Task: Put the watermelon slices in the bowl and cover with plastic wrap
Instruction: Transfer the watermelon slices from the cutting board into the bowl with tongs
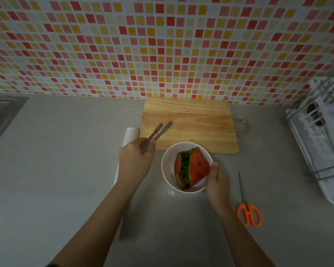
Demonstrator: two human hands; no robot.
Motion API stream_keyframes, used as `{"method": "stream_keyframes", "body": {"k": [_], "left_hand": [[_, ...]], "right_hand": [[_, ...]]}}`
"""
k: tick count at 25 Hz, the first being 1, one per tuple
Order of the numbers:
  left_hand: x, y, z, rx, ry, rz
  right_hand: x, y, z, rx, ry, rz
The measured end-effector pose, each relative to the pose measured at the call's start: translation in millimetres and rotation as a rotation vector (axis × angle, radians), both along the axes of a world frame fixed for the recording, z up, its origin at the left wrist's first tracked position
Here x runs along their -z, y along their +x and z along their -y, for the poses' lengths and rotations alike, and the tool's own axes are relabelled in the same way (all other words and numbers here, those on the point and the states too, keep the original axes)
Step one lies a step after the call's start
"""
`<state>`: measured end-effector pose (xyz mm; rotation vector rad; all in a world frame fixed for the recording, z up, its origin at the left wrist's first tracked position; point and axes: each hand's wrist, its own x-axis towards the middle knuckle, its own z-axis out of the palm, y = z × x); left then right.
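In the bowl [167, 169], watermelon slices [198, 167]

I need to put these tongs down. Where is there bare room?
The cutting board is bare; so is the counter between sink and plastic wrap roll. Crowded around the bowl, flanked by left hand and right hand.

Countertop [66, 151], grey.
- White bowl [165, 170], mid-counter, holding watermelon slices [198, 166] (red flesh, green rind); right hand [215, 180] grips its right rim.
- Left hand [135, 158] holds tongs [159, 131], blurred.
- Cutting board [189, 122], back edge; plastic wrap roll [131, 134] at its left.
- Scissors [247, 205], right of bowl.
- Dish rack [324, 139], right edge.
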<state>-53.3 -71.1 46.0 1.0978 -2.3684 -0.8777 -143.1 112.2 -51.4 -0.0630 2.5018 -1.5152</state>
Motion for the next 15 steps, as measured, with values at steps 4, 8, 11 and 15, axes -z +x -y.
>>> {"method": "stream_keyframes", "body": {"k": [4, 8, 11, 15], "left_hand": [[25.8, -61.7, 33.2, -0.06, 0.028, 0.1], [55.1, -102.4, 42.9, -0.093, 0.067, 0.206], [69.9, -112.3, 45.2, -0.061, 0.023, 0.287], [64.2, -109.8, 44.4, -0.014, 0.02, 0.331]], "right_hand": [[2.9, -0.1, -2.5, -0.01, -0.005, 0.03], [1.7, -1.4, -1.7, -0.043, 0.053, 0.073], [-0.7, -1.5, 0.1, 0.005, 0.068, 0.075], [-0.9, -3.2, 0.3, -0.015, 0.09, 0.1]]}}
